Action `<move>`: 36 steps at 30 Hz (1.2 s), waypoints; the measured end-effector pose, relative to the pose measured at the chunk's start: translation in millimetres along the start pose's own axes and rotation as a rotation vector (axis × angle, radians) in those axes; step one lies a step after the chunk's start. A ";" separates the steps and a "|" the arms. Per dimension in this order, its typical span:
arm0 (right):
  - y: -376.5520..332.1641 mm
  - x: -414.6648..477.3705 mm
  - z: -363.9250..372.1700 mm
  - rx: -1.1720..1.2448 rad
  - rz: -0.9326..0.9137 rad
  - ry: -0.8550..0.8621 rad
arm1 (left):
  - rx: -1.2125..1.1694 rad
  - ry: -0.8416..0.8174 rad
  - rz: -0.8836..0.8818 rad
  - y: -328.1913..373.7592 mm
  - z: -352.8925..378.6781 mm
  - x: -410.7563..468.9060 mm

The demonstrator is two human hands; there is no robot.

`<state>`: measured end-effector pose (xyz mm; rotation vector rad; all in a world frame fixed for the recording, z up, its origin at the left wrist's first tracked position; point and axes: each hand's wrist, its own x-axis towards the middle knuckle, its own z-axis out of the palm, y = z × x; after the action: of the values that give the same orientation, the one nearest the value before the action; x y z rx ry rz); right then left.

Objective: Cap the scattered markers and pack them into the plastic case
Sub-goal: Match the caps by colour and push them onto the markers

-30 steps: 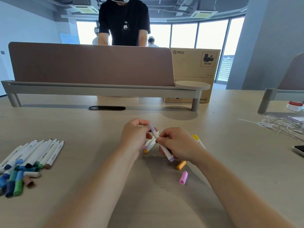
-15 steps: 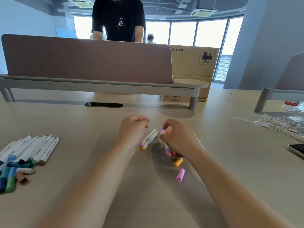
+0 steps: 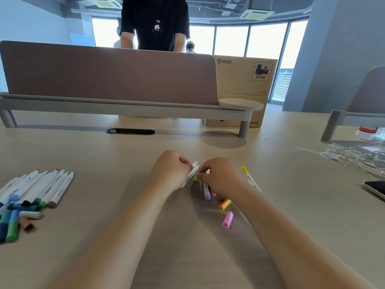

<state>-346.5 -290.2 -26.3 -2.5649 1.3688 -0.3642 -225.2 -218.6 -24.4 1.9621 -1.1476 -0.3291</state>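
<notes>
Left hand (image 3: 170,171): fingers are curling tight, pinching the upper part of two white-barrelled plastic markers (image 3: 191,175). These are lying side by side on the pale wooden desk (image 3: 125,155), one showing an orange lower end.

Right hand (image 3: 221,178): fingers are curling inward, gripping the top of a white plastic marker with a lilac cap (image 3: 206,192). A pink marker end (image 3: 214,194) is peeking out just beside it, under the palm.

Lying near the right wrist: a loose orange plastic cap (image 3: 225,204) and a loose pink plastic cap (image 3: 227,219). A white marker with a yellow cap (image 3: 248,176) is showing behind the right hand.

Lying well apart at the left edge: a row of white markers with dark tips (image 3: 41,188), with a heap of blue, green and brown caps (image 3: 12,221) touching its near end.

Lying at the far right: tangled white cables (image 3: 354,157) and a phone (image 3: 375,189).
</notes>
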 end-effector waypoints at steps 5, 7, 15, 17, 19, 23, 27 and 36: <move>10.5 1.0 -2.9 0.061 -0.039 0.053 | 0.212 0.022 0.031 -3.2 4.2 1.0; 17.3 1.5 -10.6 0.073 -0.050 0.031 | 0.309 0.024 0.065 -3.9 5.1 0.8; 33.3 -10.1 -34.4 0.039 -0.136 -0.185 | 0.528 -0.048 0.084 -16.9 13.7 6.9; 35.0 -10.5 -34.6 0.030 -0.139 -0.203 | 0.544 -0.037 0.086 -15.6 15.3 6.0; 36.2 -11.2 -35.7 0.036 -0.139 -0.237 | 0.560 -0.024 0.091 -14.0 15.6 4.0; 38.9 -15.8 -44.1 0.009 -0.176 -0.310 | 0.448 0.005 0.020 -8.2 7.9 0.9; 40.0 -22.9 -50.9 -0.063 -0.230 -0.404 | 0.141 0.044 -0.003 -1.1 0.0 -0.1; 33.2 -27.3 -44.8 -0.150 -0.246 -0.410 | -0.204 0.029 -0.054 -0.9 -2.0 2.6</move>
<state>-401.2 -288.7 3.0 -2.7306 0.9708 0.2299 -222.1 -219.5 -23.3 1.8149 -1.0032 -0.4274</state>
